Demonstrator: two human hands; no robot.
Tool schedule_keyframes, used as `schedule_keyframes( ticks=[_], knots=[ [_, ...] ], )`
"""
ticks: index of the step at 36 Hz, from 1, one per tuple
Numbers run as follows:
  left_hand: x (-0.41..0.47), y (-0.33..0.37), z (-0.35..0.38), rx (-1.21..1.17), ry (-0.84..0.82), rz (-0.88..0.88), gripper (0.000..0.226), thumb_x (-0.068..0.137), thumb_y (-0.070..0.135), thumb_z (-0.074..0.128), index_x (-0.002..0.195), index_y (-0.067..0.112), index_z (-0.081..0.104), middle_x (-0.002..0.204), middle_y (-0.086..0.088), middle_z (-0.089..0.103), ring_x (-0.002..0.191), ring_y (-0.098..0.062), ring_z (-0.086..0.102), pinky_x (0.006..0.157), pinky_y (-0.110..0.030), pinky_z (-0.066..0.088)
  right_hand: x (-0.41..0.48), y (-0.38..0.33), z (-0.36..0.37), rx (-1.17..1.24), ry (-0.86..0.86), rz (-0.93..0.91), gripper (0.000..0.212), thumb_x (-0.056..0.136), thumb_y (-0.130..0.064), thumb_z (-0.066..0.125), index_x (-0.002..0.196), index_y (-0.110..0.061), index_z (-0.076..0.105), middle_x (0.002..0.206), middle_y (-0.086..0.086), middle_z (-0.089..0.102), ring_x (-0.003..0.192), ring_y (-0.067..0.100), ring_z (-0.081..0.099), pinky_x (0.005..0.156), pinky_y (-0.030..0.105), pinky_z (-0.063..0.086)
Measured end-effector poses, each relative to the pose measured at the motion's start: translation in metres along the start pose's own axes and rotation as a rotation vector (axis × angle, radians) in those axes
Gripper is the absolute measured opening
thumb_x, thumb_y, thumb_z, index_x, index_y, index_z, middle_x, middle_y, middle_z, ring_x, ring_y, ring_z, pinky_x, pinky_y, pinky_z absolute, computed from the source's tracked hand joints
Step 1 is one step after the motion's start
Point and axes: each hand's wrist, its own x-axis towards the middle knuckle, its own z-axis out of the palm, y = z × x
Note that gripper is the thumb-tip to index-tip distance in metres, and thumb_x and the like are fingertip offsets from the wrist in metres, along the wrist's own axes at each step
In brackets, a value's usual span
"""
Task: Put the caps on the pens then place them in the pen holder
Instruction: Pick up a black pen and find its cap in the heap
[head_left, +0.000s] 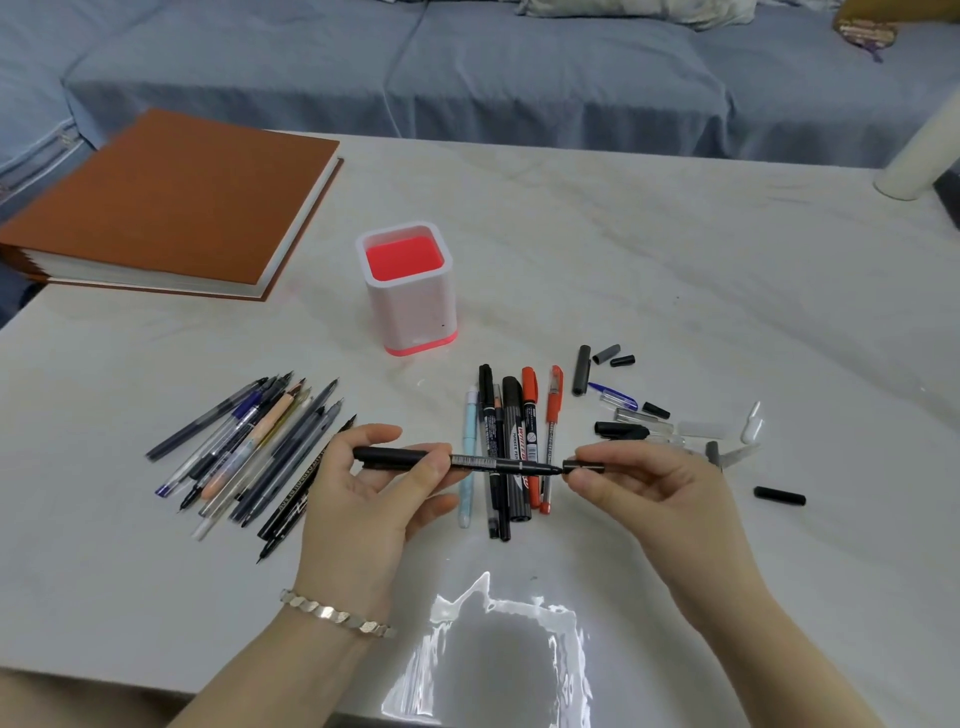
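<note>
My left hand (371, 491) grips a black pen (498, 462) held level above the table, its bare tip pointing right. My right hand (644, 480) pinches a small black cap (584, 465) just right of that tip, a narrow gap between them. Under the pen lies a row of capped pens (511, 441), black, red and light blue. A heap of uncapped pens (254, 447) lies to the left. Loose caps (621, 410) are scattered to the right. The white pen holder (410, 291) with its red inside stands upright behind the pens, and nothing shows in it.
A thick brown book (171, 202) lies at the table's back left. A white cylinder (919, 156) stands at the far right edge. One black cap (779, 496) lies apart at the right. A blue couch (467, 67) runs behind the white table (675, 270).
</note>
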Motion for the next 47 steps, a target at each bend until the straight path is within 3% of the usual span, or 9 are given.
schedule_keyframes(
  ticks=[10,15,19,25,30,34,37,39,47],
  knots=[
    [-0.006,0.0,0.006,0.026,-0.02,0.024,0.031,0.072,-0.015,0.058,0.077,0.012,0.043,0.077,-0.016,0.066,0.055,-0.017,0.068,0.046,-0.02,0.054,-0.001,0.007,0.001,-0.264,-0.036,-0.142,0.035,0.068,0.002,0.073,0.066,-0.032,0.07,0.058,-0.021,0.069,0.058,-0.006,0.063,0.06,0.003,0.044],
    [-0.008,-0.005,0.009,0.019,-0.024,0.049,0.034,0.072,-0.017,0.056,0.077,0.014,0.041,0.072,-0.012,0.068,0.056,-0.018,0.068,0.047,-0.019,0.053,-0.002,0.011,-0.002,-0.19,-0.043,-0.16,0.031,0.073,0.004,0.067,0.068,-0.026,0.071,0.059,-0.006,0.071,0.057,0.005,0.066,0.062,0.008,0.048],
    [-0.01,-0.008,0.01,0.048,-0.038,0.077,0.036,0.072,-0.02,0.055,0.076,0.013,0.041,0.062,-0.005,0.07,0.058,-0.017,0.068,0.049,-0.021,0.054,-0.001,0.014,-0.006,-0.215,-0.099,-0.148,0.027,0.077,0.003,0.065,0.069,-0.022,0.071,0.062,-0.005,0.072,0.062,0.007,0.069,0.064,0.009,0.049],
    [0.001,-0.004,0.017,0.098,-0.047,0.089,0.035,0.075,-0.017,0.055,0.078,0.015,0.042,0.06,-0.003,0.071,0.059,-0.014,0.068,0.055,-0.022,0.057,0.008,0.018,-0.012,-0.442,-0.119,-0.233,0.032,0.08,-0.01,0.065,0.068,-0.039,0.064,0.065,-0.022,0.068,0.07,-0.004,0.062,0.068,0.002,0.04],
    [0.005,-0.009,0.023,0.028,0.079,0.022,0.031,0.078,-0.014,0.055,0.08,0.014,0.042,0.074,-0.015,0.065,0.049,-0.014,0.066,0.054,-0.024,0.058,0.019,0.025,-0.014,-0.544,-0.085,-0.323,0.014,0.076,-0.037,0.058,0.068,-0.048,0.061,0.07,-0.025,0.065,0.072,0.003,0.058,0.067,0.007,0.041],
    [0.02,-0.006,0.009,-0.068,0.222,-0.012,0.029,0.08,-0.009,0.056,0.081,0.015,0.041,0.081,-0.014,0.06,0.051,-0.013,0.067,0.055,-0.03,0.059,0.03,0.029,-0.032,-0.479,0.042,-0.316,0.028,0.082,-0.008,0.064,0.074,-0.035,0.064,0.066,-0.021,0.066,0.072,-0.006,0.058,0.069,0.002,0.039],
    [0.023,-0.006,0.004,0.016,0.178,-0.015,0.03,0.08,-0.009,0.056,0.081,0.017,0.041,0.079,-0.015,0.061,0.05,-0.012,0.067,0.055,-0.03,0.059,0.046,0.035,-0.048,-0.743,0.055,-0.269,0.012,0.08,-0.01,0.065,0.084,-0.02,0.07,0.072,-0.016,0.061,0.079,-0.006,0.051,0.071,0.005,0.034],
    [0.02,-0.009,0.005,0.056,0.148,-0.036,0.031,0.079,-0.009,0.057,0.082,0.018,0.042,0.08,-0.016,0.063,0.051,-0.013,0.067,0.056,-0.03,0.059,0.057,0.04,-0.056,-0.885,0.069,-0.238,0.012,0.082,-0.009,0.064,0.09,-0.015,0.07,0.086,-0.004,0.062,0.089,0.008,0.047,0.07,0.012,0.028],
    [0.017,-0.017,0.012,0.084,0.129,-0.078,0.032,0.078,-0.009,0.059,0.084,0.018,0.044,0.082,-0.017,0.064,0.054,-0.017,0.065,0.056,-0.029,0.058,0.084,0.038,-0.073,-1.073,0.117,-0.135,0.02,0.087,-0.013,0.055,0.103,-0.012,0.067,0.105,0.009,0.064,0.102,0.026,0.048,0.082,0.025,0.031]
  ],
)
